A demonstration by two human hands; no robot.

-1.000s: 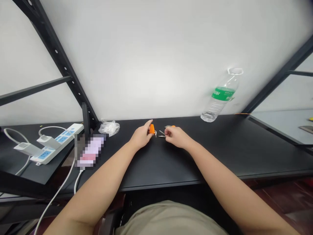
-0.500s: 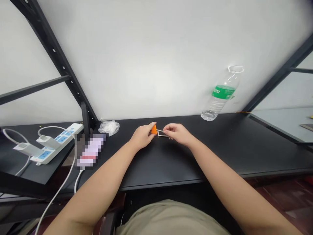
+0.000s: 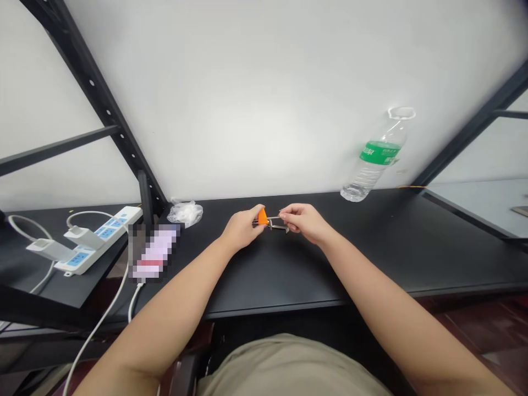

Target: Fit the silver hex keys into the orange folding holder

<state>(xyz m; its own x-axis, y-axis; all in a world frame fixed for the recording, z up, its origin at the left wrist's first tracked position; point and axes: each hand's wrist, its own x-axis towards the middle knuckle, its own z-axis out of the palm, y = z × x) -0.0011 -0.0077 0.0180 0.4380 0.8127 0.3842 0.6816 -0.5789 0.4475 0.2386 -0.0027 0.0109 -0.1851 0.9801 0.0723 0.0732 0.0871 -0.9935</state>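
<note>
My left hand [image 3: 241, 230] is closed around an orange hex key holder [image 3: 263, 215], with thumb and fingers pressed on its sides. Bent metal hex keys [image 3: 278, 226] stick out of the holder to the right, just above the black tabletop. With thumb and fingertips my right hand [image 3: 304, 221] pinches the end of a straight, thin hex key [image 3: 274, 218] that reaches to the holder. The fingers cover part of the holder and the tip of that key.
A clear water bottle [image 3: 367, 170] with a green label stands at the back right by the wall. On the left are a crumpled clear plastic bag [image 3: 185, 213], a phone [image 3: 157, 253] on a charging cable, and a white power strip [image 3: 99, 240] with plugged-in chargers.
My right hand has shifted slightly right and up, away from the holder, with the hex key in its fingertips. My left hand keeps its grip; the view has shifted a little.
</note>
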